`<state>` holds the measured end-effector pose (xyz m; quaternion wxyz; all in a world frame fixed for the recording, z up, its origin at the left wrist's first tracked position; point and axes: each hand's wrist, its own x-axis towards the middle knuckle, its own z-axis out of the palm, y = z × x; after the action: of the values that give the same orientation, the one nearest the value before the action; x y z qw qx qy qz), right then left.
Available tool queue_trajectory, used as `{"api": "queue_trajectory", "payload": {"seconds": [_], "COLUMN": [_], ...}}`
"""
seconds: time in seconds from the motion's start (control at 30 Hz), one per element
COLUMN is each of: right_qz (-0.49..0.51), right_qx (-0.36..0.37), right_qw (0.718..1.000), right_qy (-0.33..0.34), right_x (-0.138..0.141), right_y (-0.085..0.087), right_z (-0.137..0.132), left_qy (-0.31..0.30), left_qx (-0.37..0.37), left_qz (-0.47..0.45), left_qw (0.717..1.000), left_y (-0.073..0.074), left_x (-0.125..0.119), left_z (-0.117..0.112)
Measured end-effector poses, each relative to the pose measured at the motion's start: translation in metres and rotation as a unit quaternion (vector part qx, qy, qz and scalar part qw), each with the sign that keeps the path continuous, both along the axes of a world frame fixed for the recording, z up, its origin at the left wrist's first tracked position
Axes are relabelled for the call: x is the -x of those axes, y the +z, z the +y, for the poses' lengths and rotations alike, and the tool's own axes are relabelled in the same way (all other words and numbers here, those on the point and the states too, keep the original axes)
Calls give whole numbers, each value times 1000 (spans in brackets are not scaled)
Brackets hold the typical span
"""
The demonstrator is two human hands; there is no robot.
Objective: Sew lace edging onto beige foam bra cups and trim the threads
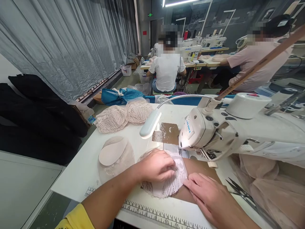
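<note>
Right there on the white table, near its near edge, lay the lace piece, spread over a brown panel just in front of the sewing machine! The left hand was across the top of it, fingers bent and bunched; whether they pinched any cloth, I couldn't tell. And the right hand, look, had its fingertips on the right border of the lace, fingers close together, though a real grip I couldn't make out. A yellow sleeve showed on the left arm, and a ruler scale ran along the near edge below. Over towards the left edge sat a pale oval pad on more lace; up at the far left corner, a pair of lace cups! The lamp leaned over the middle. Scissors lay right of the right hand, beside sheer beige fabric, and ahead, beyond the far edge, a person in a white shirt sat facing away
</note>
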<state>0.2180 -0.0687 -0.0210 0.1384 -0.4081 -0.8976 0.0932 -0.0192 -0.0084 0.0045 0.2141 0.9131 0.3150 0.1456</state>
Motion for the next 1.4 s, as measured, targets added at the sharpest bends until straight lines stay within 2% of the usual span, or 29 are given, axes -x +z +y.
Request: {"api": "queue_trajectory", "payload": {"seconds": [0.17,0.43,0.77,0.97,1.13,1.27,1.4], "right_qz": [-1,12,37,102,48,-23,-32], "right_qx": [-8,-24,-13,-36,-17,-31,-36], "right_qw": [1000,999,999,994,998,999,998], "right_qy": [-10,-22,-17,-26,-45,-38,-37], "right_x": [-3,-5,-5,-13,-13,-10,-9], "right_y": [-5,-15,-16,-16,-18,-17,-15], "right_z": [-15,-22,-21,-17,-12,-10,-10], "left_qy": [-68,-94,-81,-74,-74,-75,-38], "left_qx": [-84,-131,-131,-133,-134,-108,-98], "left_qz": [79,99,116,118,122,118,115], "left_qw": [991,982,981,981,981,984,988], "left_y": [-3,-8,-8,-11,-12,-9,-4], "left_x": [-6,-8,-14,-16,-16,-14,-15], "left_z": [-7,-13,-19,-20,-21,-19,-16]}}
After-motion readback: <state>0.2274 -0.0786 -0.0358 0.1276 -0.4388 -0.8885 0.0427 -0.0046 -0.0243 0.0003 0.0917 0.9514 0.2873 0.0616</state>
